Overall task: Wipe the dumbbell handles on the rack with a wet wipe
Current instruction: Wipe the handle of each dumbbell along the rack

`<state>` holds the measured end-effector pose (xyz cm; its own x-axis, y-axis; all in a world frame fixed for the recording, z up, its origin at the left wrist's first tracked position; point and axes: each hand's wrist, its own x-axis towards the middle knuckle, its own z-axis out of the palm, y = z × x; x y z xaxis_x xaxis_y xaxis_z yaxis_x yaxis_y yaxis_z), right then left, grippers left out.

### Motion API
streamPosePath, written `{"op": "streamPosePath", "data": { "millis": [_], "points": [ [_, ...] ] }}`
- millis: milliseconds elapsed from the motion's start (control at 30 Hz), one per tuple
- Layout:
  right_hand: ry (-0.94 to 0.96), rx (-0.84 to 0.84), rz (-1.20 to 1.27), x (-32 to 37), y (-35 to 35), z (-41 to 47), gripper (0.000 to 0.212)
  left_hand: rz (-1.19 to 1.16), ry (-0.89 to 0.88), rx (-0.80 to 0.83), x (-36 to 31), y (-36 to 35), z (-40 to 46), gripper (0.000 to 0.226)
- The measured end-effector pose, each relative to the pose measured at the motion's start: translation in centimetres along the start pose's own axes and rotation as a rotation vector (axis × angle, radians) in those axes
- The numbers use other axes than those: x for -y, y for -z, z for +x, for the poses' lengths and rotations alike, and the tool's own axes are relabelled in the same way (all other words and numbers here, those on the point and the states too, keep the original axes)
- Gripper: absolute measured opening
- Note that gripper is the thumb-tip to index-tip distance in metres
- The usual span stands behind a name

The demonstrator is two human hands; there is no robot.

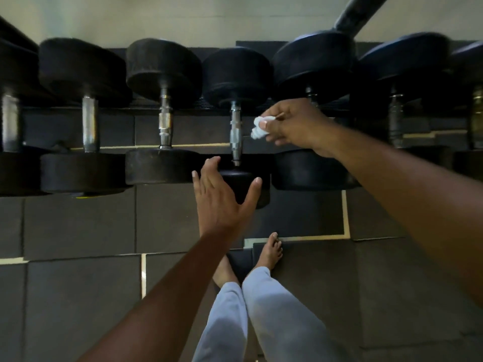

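Observation:
Several black dumbbells lie side by side across the rack, their metal handles running away from me. My right hand [292, 124] pinches a crumpled white wet wipe [258, 128] just right of the middle dumbbell's silver handle [235, 131], close to it but apart. My left hand [220, 197] is spread with straight fingers over the near black head [243, 184] of that same dumbbell; whether it touches the head I cannot tell. Another silver handle [165, 121] lies to the left. My right forearm covers part of the dumbbell to the right.
Dark rubber floor tiles [78, 226] with pale seams lie below the rack. My bare feet [269, 253] and pale trouser legs stand on them at bottom centre. A thick black bar [358, 14] slants at top right before a pale wall.

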<state>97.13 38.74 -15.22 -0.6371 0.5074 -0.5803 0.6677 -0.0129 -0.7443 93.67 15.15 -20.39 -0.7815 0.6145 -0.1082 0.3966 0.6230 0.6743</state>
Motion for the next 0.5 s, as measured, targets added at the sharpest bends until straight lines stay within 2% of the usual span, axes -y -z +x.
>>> {"op": "streamPosePath", "data": {
  "millis": [133,300,400,500],
  "points": [
    [0.059,-0.126,-0.050,-1.2,4.2,-1.4,0.017,-0.083,-0.083,0.030,-4.5,-1.1,0.2,0.081],
    [-0.004,-0.163,0.038,-4.3,7.9,-2.0,0.030,-0.100,-0.107,0.107,-9.7,-4.1,1.9,0.091],
    [-0.003,-0.179,0.045,-6.1,9.7,-2.0,0.029,-0.104,-0.097,0.140,-11.3,-6.1,2.7,0.099],
    [-0.009,-0.161,0.035,-7.8,11.4,-1.5,0.040,-0.109,-0.060,0.149,-12.0,-8.1,3.0,0.109]
  ]
}}
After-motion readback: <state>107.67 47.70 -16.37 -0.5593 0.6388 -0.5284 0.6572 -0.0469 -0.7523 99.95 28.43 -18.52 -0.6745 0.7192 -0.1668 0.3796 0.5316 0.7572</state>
